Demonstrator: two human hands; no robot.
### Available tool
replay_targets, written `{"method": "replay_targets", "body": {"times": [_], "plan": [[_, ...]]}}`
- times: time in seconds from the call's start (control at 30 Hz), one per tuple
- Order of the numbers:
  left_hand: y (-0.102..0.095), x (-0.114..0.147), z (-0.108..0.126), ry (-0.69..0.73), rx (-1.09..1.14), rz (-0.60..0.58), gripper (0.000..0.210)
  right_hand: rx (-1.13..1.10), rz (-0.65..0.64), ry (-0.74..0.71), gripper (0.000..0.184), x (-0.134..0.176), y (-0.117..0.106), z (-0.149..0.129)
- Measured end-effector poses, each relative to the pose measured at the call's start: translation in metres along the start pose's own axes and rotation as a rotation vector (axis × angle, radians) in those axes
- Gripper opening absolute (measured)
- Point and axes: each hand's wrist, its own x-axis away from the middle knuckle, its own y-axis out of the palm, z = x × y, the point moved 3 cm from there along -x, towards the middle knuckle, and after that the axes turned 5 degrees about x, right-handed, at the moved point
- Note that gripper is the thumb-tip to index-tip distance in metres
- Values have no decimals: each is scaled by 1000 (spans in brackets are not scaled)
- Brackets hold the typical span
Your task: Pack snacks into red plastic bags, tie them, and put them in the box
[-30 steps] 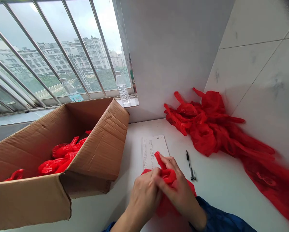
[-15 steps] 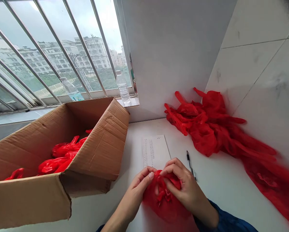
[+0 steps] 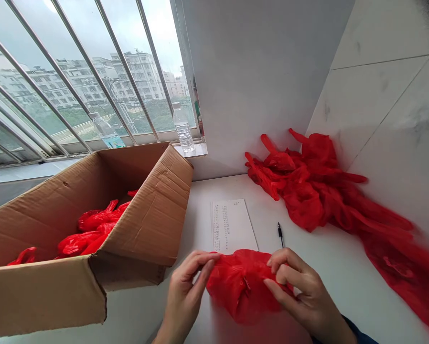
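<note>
Low in the middle of the view, a thin red plastic bag [image 3: 245,286] is stretched between my two hands above the white table. My left hand [image 3: 188,286] pinches its left edge between thumb and fingers. On the other side, my right hand [image 3: 300,291] grips the right edge with thumb and fingertips. Dark, small shapes show near the bag's middle, too unclear to name. Just beyond the bag lies a sheet of paper [image 3: 239,224] with handwritten columns. A black pen [image 3: 280,232] rests to its right, its lower end hidden by my right hand.
At the left stands an open cardboard box [image 3: 150,210] with several knotted red bags [image 3: 92,222] inside. A heap of red plastic bags [image 3: 307,186] lies along the right wall. Two plastic bottles, one clear [image 3: 183,129] and one blue-labelled [image 3: 109,131], stand by the barred window.
My hands have moved apart, left hand to the left and right hand to the right. The red bag between them is spread wider, and its gathered top has opened out.
</note>
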Motion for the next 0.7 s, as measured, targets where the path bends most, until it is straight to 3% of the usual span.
{"method": "replay_targets", "body": {"times": [0.13, 0.23, 0.33, 0.43, 0.53, 0.6, 0.7], "plan": [[-27, 8, -19, 93, -186, 177, 19, -145, -97, 236, 30, 28, -17, 21], [-36, 17, -33, 24, -179, 216, 24, -210, -108, 366, 36, 48, -24, 41], [-37, 28, -47, -104, 11, 206, 41, -330, -88, 421, 33, 63, -29, 66], [-37, 37, -66, -184, 94, 108, 64, -226, -28, 428, 28, 72, -37, 91], [-36, 38, -82, -143, -166, -63, 66, 141, -56, 375, 39, 71, -34, 97], [-30, 32, -85, -67, -355, -201, 78, 272, -181, 254, 61, 64, -17, 88], [-10, 18, -75, 85, -507, -367, 100, 301, -342, 11, 71, 48, 20, 66]]}}
